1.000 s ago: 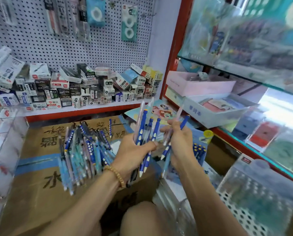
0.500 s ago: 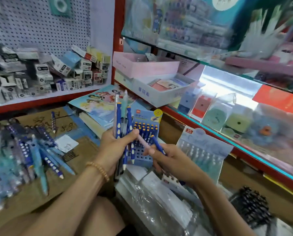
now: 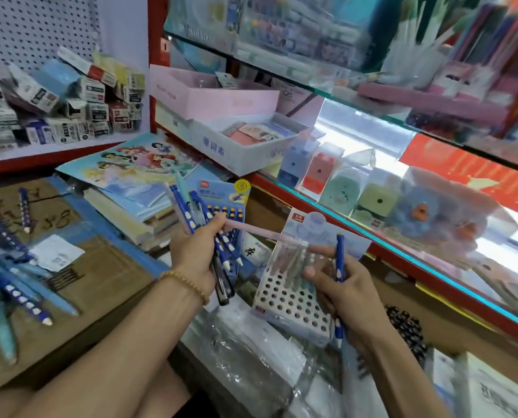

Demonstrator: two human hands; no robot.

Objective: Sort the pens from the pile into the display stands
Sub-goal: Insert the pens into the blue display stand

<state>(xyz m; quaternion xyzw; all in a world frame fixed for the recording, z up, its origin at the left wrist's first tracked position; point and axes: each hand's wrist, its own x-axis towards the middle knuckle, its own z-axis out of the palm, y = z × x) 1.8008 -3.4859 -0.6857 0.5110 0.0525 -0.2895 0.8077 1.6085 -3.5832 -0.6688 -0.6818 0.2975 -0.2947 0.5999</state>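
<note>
My left hand (image 3: 193, 256) grips a bundle of pens (image 3: 191, 218), mostly dark blue with white dots, plus a teal one and a black one. My right hand (image 3: 349, 294) holds one dotted blue pen (image 3: 339, 265) upright against its palm and pinches a pink pen (image 3: 257, 232) that lies almost level, its far end close to my left thumb. Under the pink pen stands a white display stand (image 3: 288, 300) with rows of holes and pastel pens in its back rows. A blue display stand (image 3: 221, 196) with blue pens is behind my left hand. The pen pile (image 3: 13, 285) lies on the cardboard box at left.
A cardboard box (image 3: 107, 276) carries the pile and a white slip. Stacked picture books (image 3: 137, 173) lie behind. A red-edged glass shelf (image 3: 402, 245) with sharpeners runs along the right. Plastic-wrapped packs (image 3: 251, 357) lie under the stands. Small boxes (image 3: 59, 116) fill the back shelf.
The view has swung right. My right hand has moved down and right over the white stand, drawing the pink pen away from the bundle. My left hand still holds the bundle.
</note>
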